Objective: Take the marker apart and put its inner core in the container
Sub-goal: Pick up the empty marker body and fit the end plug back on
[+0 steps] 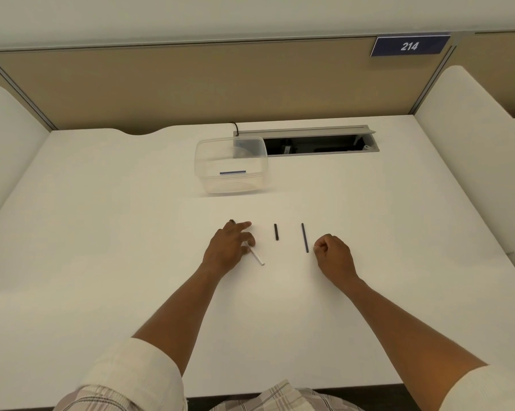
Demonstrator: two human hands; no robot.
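Left hand (228,247) pinches white marker tube (255,254); curled, empty right hand (333,255) beside black core (304,237).

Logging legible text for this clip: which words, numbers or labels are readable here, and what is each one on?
"214": white digits on the blue sign mounted at the top of the desk partition.
White marker barrel by the left hand: any print is too small to read.
Blue strip seen at the clear container: no text can be made out.
Nothing else bears writing.
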